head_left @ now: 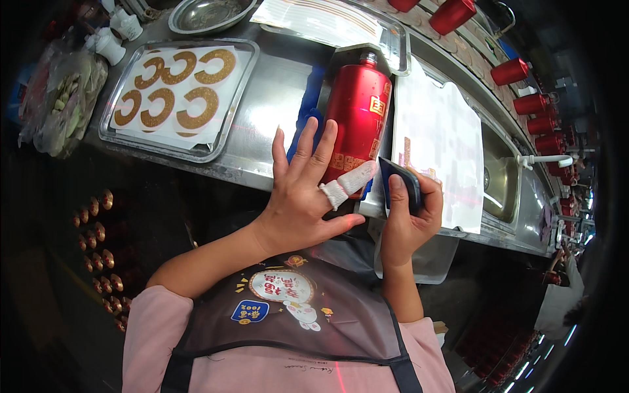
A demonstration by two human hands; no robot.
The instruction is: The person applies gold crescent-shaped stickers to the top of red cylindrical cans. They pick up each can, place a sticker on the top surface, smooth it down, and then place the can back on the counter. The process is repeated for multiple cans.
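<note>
A glossy red bottle (359,98) with gold decals lies on a support on the metal bench, its neck pointing away from me. My left hand (295,190) reaches over the bottle's near end with its fingers spread. A white cover wraps the index finger, which touches the bottle's lower right side by the gold pattern. Close to the bottle's near right edge, my right hand (413,226) pinches a dark, flat scraper-like tool (411,190) between thumb and fingers. Blue material (306,98) shows beneath the bottle's left side.
On the left is a metal tray (221,147) with a sheet of gold C-shaped decals (200,108). A metal bowl (209,14) stands behind it. White decal sheets (439,131) lie right of the bottle, before a sink (504,173). More red bottles (452,16) line the far right.
</note>
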